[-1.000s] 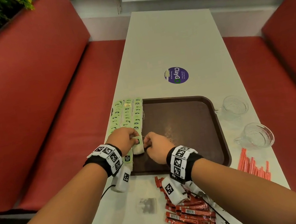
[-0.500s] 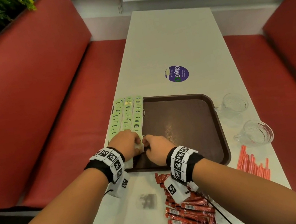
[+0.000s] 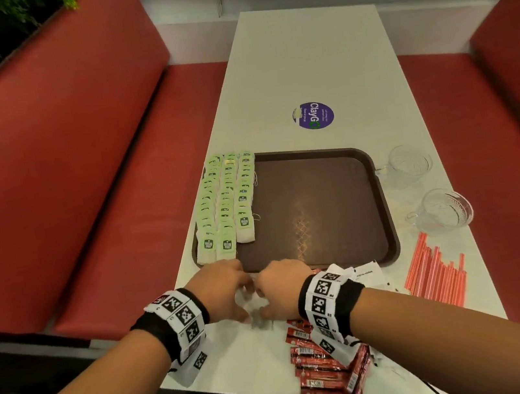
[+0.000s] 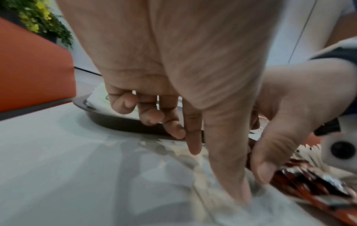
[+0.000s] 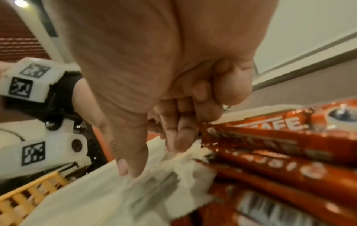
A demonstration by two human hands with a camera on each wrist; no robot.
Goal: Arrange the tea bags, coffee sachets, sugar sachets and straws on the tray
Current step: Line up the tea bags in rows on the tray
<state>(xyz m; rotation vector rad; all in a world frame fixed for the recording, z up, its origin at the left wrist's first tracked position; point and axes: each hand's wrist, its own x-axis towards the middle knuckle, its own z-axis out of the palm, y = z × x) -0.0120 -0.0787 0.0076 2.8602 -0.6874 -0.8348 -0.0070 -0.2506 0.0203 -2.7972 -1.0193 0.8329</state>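
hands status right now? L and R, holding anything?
Left hand: fingers reach down to a clear wrapper on the table; grip cannot be told.
Right hand: fingers curled at the same wrapper; grip cannot be told.

Glossy foil coffee sachets (image 3: 322, 364); matt plastic tray (image 3: 318, 208); tea bags (image 3: 228, 201) probably paper

Both hands pulled back off the dark brown plastic tray (image 3: 321, 207) to the white tabletop (image 3: 244, 363) in front of it; the left hand (image 3: 220, 290) and right hand (image 3: 283, 290) met over a small white paper sachet (image 5: 108, 191), and the green-tagged tea bag (image 3: 246, 228) they had been placing lay released, ending the third row
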